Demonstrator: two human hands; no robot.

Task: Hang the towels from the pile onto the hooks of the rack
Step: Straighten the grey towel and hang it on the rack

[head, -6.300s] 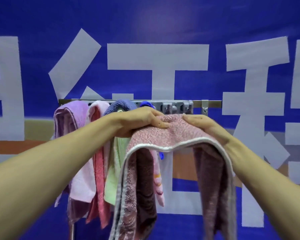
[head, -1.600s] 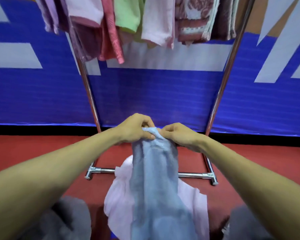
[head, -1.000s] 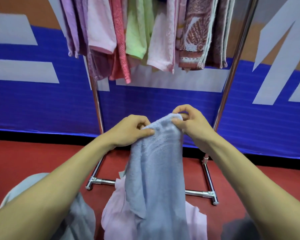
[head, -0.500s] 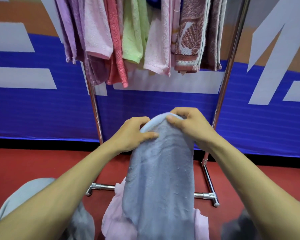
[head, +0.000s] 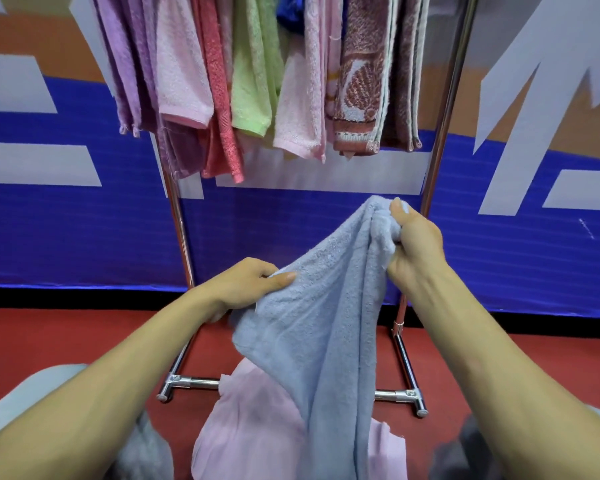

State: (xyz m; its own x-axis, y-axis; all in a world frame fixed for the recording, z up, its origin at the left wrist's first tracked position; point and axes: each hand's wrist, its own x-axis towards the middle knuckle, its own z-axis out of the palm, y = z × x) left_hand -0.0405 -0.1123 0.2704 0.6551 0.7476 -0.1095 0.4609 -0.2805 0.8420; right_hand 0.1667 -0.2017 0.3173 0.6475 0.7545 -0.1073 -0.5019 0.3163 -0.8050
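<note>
A light blue towel (head: 326, 323) hangs between both hands in front of the rack. My right hand (head: 414, 251) grips a bunched corner, held higher. My left hand (head: 246, 287) pinches the towel's edge lower and to the left. Below it a pale pink towel (head: 257, 424) lies on the pile. Several towels hang from the top of the chrome rack (head: 444, 109): purple (head: 125, 64), pink (head: 181, 64), coral (head: 219, 98), green (head: 253, 71), light pink (head: 302, 109) and brown patterned (head: 364, 81). The hooks are out of the frame.
The rack's chrome base bar (head: 395, 396) rests on a red floor (head: 49, 341). A blue banner wall (head: 84, 230) with white shapes stands right behind it. My grey-clad knees (head: 32, 396) show at the bottom corners.
My hands have drawn apart along the blue towel: the right hand rose and moved right with a corner, the left slid down and left. The towel is spread wider.
</note>
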